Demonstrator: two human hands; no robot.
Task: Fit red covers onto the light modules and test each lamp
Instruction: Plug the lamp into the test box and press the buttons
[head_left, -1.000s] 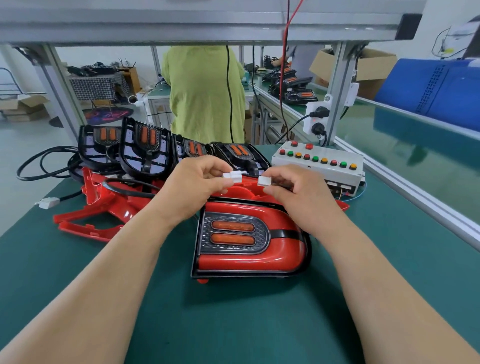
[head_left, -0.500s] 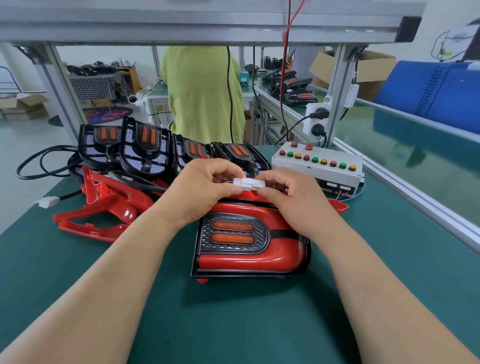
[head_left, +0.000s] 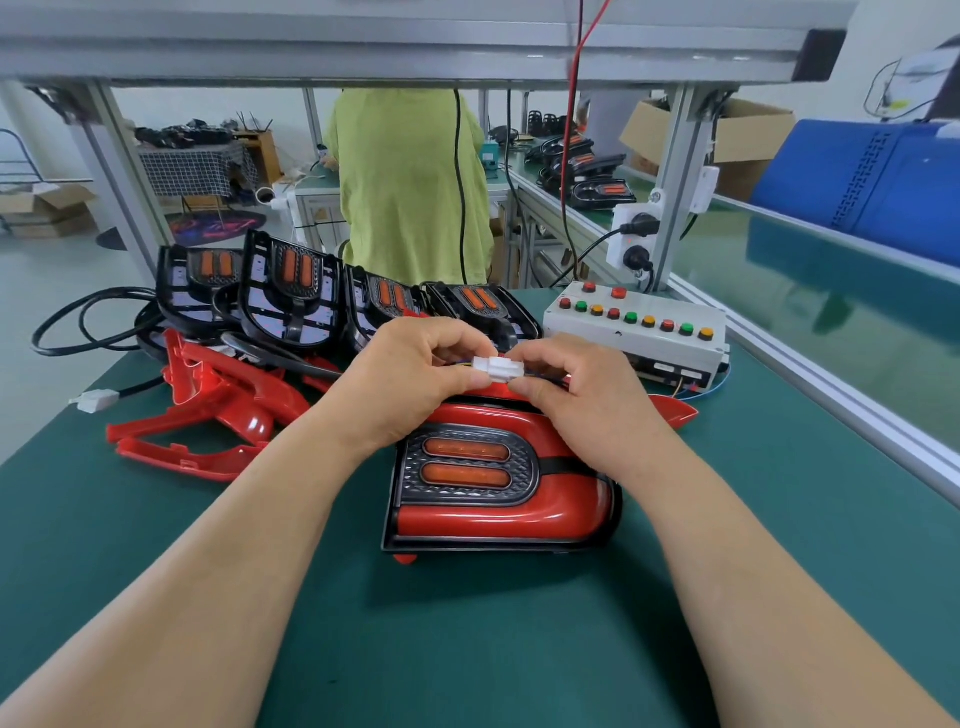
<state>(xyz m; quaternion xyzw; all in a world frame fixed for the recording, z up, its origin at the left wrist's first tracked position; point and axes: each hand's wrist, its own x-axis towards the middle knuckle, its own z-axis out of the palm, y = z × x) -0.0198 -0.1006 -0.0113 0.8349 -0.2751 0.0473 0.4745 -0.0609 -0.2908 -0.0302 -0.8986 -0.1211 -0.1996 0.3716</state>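
Observation:
A lamp with a red cover (head_left: 498, 488) lies on the green mat in front of me, its two orange strips dark. Just above its far edge, my left hand (head_left: 410, 384) and my right hand (head_left: 576, 395) each pinch one half of a white connector pair (head_left: 497, 370), and the two halves are pushed together. Several uncovered black light modules (head_left: 291, 296) lean in a row behind. Loose red covers (head_left: 218, 415) lie to the left. A white test box with coloured buttons (head_left: 636, 330) sits at the right rear.
A black cable (head_left: 78, 327) loops off the left edge, ending in a spare white plug (head_left: 96, 401). An aluminium rail (head_left: 841, 400) bounds the mat on the right. A person in a green top (head_left: 410, 187) stands beyond the bench.
One second ago the two connector halves were apart, one in each hand. My hands brought them together, and now they are joined.

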